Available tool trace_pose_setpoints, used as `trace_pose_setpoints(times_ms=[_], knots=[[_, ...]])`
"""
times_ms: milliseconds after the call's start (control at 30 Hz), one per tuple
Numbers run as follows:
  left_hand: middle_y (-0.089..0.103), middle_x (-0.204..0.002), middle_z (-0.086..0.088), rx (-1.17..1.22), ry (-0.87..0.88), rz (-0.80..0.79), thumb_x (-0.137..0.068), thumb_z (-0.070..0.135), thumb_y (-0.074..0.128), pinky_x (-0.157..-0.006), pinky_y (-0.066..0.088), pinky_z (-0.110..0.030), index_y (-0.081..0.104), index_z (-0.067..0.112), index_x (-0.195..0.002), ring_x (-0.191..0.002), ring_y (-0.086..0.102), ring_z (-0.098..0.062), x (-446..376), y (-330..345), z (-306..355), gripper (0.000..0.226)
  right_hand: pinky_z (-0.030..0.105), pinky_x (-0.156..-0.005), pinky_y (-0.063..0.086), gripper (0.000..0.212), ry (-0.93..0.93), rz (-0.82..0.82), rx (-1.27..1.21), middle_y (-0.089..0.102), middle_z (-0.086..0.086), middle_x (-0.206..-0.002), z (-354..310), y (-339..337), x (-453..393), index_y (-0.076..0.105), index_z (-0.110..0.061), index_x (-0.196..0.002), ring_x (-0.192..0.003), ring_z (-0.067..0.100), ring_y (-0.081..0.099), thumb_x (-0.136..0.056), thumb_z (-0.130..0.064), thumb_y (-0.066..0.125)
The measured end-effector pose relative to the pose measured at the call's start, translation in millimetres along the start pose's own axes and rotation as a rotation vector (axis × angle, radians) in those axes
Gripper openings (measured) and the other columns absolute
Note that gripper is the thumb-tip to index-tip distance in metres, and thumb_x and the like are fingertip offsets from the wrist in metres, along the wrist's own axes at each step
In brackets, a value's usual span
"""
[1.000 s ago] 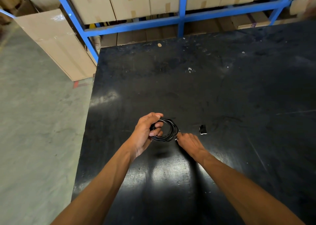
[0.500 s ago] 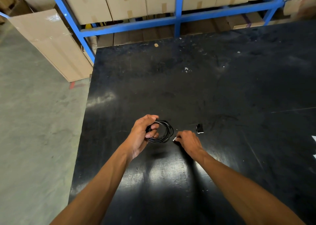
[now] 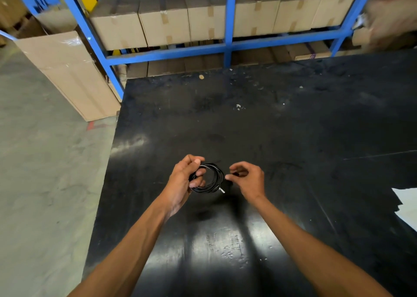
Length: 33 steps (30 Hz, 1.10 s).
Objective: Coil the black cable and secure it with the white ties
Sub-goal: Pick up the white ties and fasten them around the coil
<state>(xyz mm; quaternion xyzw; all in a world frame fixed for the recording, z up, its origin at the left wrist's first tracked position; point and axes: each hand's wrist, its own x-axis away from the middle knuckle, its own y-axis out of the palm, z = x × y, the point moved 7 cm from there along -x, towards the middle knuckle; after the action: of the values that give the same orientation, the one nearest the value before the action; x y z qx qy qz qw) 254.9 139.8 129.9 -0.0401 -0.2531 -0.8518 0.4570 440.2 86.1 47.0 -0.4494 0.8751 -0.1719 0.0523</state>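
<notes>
The black cable (image 3: 213,179) is wound into a small coil just above the black table (image 3: 293,127). My left hand (image 3: 182,181) is shut on the coil's left side, with the thumb on top and the fingers through the loop. A short white tip (image 3: 222,190) sticks out at the coil's lower right. My right hand (image 3: 247,179) is just right of the coil, its thumb and fingers pinched on a small black piece (image 3: 235,174). I cannot tell what that piece is. No separate white tie is visible.
A blue metal rack (image 3: 228,46) with several cardboard boxes (image 3: 164,23) stands behind the table. A flat carton (image 3: 67,71) leans on the rack at the left. The concrete floor (image 3: 45,172) lies past the table's left edge. A white patch (image 3: 406,206) shows at the right edge.
My right hand has lifted off the table and risen to the coil's right side. The small black piece that lay to its right no longer shows there. The view has tilted up.
</notes>
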Motion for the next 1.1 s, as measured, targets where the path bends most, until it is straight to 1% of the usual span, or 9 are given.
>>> trace_pose_setpoints(times_ms=[100,233,367,467,600,767,900,1000,1100], knots=[[0.042,-0.062,0.002,-0.016,0.043,-0.032,-0.101,0.011,0.040,-0.059,0.030,-0.029,0.052,0.009,-0.095,-0.038,0.026,-0.004,6,10,14,0.014,0.015,-0.066,0.051,0.026,-0.067,0.012,-0.146,0.072,0.003,-0.073,-50,-10,-4,0.073,-0.004,-0.080,-0.067,0.007,0.066,-0.061,0.001,0.089],[0.041,-0.062,0.002,-0.048,0.110,-0.079,-0.101,0.011,0.039,-0.060,0.033,-0.028,0.051,0.010,-0.093,-0.039,0.025,-0.004,16,25,36,0.014,0.025,-0.069,0.059,0.026,-0.165,-0.010,-0.252,0.072,0.003,-0.073,-112,-22,-1,0.071,-0.008,-0.081,-0.070,0.011,0.070,-0.064,0.001,0.088],[0.041,-0.062,0.002,-0.052,0.195,-0.123,-0.101,0.009,0.038,-0.059,0.029,-0.028,0.051,0.009,-0.092,-0.039,0.025,-0.003,29,41,60,0.016,0.022,-0.058,0.055,0.028,-0.242,-0.085,-0.317,0.072,0.005,-0.073,-159,-31,11,0.070,-0.014,-0.082,-0.066,0.012,0.070,-0.067,0.002,0.086],[0.041,-0.063,0.001,-0.055,0.257,-0.139,-0.102,0.010,0.038,-0.057,0.032,-0.026,0.053,0.009,-0.094,-0.040,0.026,-0.003,41,48,77,0.016,0.023,-0.063,0.056,0.029,-0.317,-0.132,-0.360,0.072,0.007,-0.074,-183,-41,22,0.069,-0.014,-0.085,-0.071,0.013,0.072,-0.069,0.004,0.084],[0.042,-0.061,0.003,-0.056,0.328,-0.177,-0.101,0.011,0.040,-0.056,0.036,-0.024,0.053,0.008,-0.096,-0.041,0.028,-0.003,57,55,93,0.015,0.021,-0.065,0.057,0.030,-0.387,-0.199,-0.392,0.071,0.008,-0.074,-210,-52,36,0.068,-0.007,-0.089,-0.071,0.009,0.071,-0.069,0.009,0.082],[0.042,-0.059,0.005,-0.057,0.398,-0.223,-0.097,0.015,0.046,-0.053,0.030,-0.019,0.054,0.009,-0.093,-0.044,0.032,-0.003,71,62,107,0.011,0.020,-0.064,0.057,0.028,-0.383,-0.317,-0.405,0.074,0.001,-0.070,-233,-55,50,0.066,-0.005,-0.091,-0.069,0.009,0.073,-0.073,0.012,0.077],[0.040,-0.059,0.004,-0.060,0.437,-0.231,-0.091,0.020,0.048,-0.051,0.033,-0.014,0.054,0.008,-0.091,-0.049,0.033,-0.004,80,65,114,0.013,0.024,-0.066,0.058,0.030,-0.369,-0.373,-0.428,0.073,0.000,-0.070,-246,-55,57,0.065,-0.011,-0.090,-0.072,0.011,0.071,-0.072,0.010,0.078],[0.041,-0.060,0.004,-0.110,0.484,-0.234,-0.092,0.020,0.047,-0.054,0.036,-0.015,0.053,0.008,-0.092,-0.052,0.036,-0.005,85,68,122,0.014,0.024,-0.067,0.058,0.028,-0.260,-0.444,-0.465,0.070,-0.002,-0.072,-249,-52,58,0.065,-0.015,-0.090,-0.074,0.009,0.069,-0.077,0.008,0.075],[0.042,-0.061,0.004,-0.238,0.559,-0.209,-0.093,0.024,0.046,-0.059,0.040,-0.018,0.055,0.011,-0.094,-0.056,0.039,-0.007,90,72,131,0.015,0.018,-0.058,0.054,0.027,-0.161,-0.499,-0.532,0.065,-0.001,-0.076,-253,-53,59,0.063,-0.015,-0.093,-0.070,0.007,0.067,-0.082,0.008,0.070]])
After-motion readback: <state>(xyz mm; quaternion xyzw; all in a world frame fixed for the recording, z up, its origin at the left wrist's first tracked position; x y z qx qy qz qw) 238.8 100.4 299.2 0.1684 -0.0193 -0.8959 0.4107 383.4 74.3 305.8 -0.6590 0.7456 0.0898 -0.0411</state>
